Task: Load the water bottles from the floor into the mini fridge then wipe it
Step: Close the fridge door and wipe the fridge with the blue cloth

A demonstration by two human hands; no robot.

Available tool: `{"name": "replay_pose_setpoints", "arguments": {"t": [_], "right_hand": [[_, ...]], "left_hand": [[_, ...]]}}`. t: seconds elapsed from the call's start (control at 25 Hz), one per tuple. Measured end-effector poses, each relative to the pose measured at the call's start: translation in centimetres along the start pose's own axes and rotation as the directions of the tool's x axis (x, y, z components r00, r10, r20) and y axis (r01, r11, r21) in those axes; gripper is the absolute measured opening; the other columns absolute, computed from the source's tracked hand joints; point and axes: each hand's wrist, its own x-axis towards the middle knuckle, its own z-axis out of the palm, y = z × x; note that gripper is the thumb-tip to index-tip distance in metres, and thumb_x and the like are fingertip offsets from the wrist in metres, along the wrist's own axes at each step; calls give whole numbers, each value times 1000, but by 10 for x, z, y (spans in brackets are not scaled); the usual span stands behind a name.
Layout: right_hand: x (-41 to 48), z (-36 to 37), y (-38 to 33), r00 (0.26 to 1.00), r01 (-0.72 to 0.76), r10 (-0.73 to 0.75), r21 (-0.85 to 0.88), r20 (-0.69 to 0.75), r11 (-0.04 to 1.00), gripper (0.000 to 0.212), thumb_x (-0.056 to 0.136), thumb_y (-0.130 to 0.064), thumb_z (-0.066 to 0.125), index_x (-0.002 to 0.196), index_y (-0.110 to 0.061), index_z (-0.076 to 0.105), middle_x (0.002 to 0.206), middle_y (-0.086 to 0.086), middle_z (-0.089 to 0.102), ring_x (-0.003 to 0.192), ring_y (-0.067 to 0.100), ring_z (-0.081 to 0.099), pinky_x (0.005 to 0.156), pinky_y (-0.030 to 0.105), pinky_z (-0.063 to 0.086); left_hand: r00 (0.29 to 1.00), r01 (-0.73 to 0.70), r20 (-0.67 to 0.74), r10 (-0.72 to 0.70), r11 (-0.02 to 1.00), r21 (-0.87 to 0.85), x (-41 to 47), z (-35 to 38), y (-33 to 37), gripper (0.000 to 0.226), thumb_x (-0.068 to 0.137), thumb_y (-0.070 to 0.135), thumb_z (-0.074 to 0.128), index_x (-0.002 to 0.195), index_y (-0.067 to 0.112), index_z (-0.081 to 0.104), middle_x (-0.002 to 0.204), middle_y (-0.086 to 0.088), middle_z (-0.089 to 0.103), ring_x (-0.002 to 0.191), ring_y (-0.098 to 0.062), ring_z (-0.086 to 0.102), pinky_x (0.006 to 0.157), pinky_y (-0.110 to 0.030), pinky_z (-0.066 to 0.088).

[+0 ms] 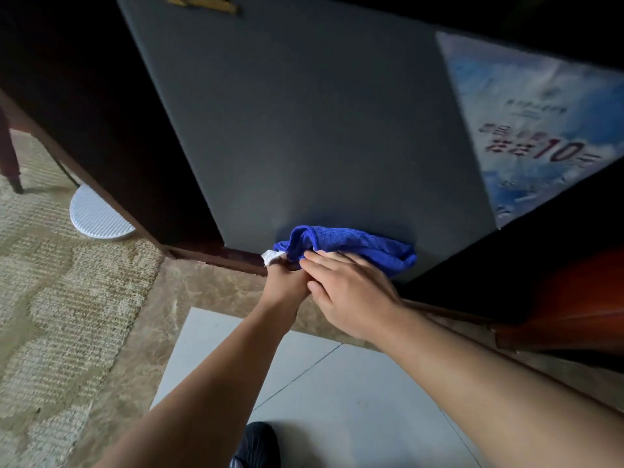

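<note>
The mini fridge's dark grey door (314, 136) is closed and fills the upper middle of the view. A blue cloth (364, 246) is bunched against the door's bottom edge. My right hand (351, 295) lies flat on the cloth's near side, fingers spread. My left hand (287, 280) grips the cloth's left end, where a white tag (270, 255) sticks out. No water bottles are in sight.
A blue and white sticker (530, 130) covers the door's right side. Dark wooden cabinet panels (101, 113) flank the fridge. A white half-round object (98, 214) lies on the beige carpet (50, 298) at left. A black shoe (256, 445) rests on grey tile.
</note>
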Motion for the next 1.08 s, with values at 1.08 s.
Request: {"name": "replay_pose_setpoints", "arguments": {"t": [1.08], "right_hand": [[-196,-493,-215,821,-558,292,799,491,224,36,72,-35,78,107,-33,75,107,-6,79,107,20,73,107,46,50]], "left_hand": [[977,205,34,-210,973,103,-467,78,429,33,80,10,62,112,18,68,107,-4,75,100,-18,69,85,-30,53]]}}
